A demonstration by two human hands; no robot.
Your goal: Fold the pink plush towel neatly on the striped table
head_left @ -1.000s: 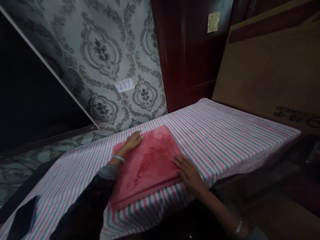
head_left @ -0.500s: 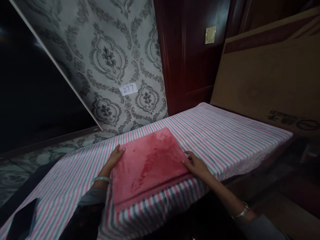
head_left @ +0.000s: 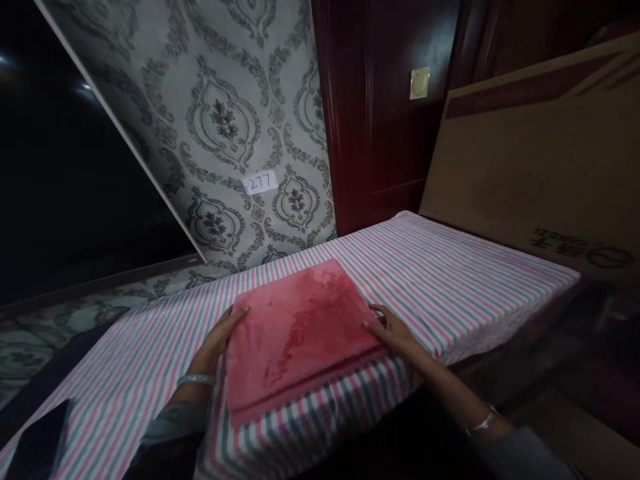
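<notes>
A folded pink-red plush cloth (head_left: 300, 327) lies flat near the front edge of a table spread with a striped cloth (head_left: 430, 267). My left hand (head_left: 223, 331) grips its left edge, the thumb resting on top and the other fingers mostly hidden along the side. On the opposite edge, my right hand (head_left: 395, 330) has its thumb over the plush surface and its fingers curled around the side. Darker brushed streaks mark the pile in the middle. Layered folds show along the near side.
A dark phone-like slab (head_left: 40, 440) lies at the table's lower left. Behind stand a large black screen (head_left: 80, 173) and a patterned wall with a paper label (head_left: 261, 182) reading 277. A big cardboard box (head_left: 525, 160) leans at the right, beside a dark red door panel (head_left: 380, 120).
My left hand has slid slightly down along the cloth's left edge. My right hand stays in place on the right edge. The view has tilted a little.
</notes>
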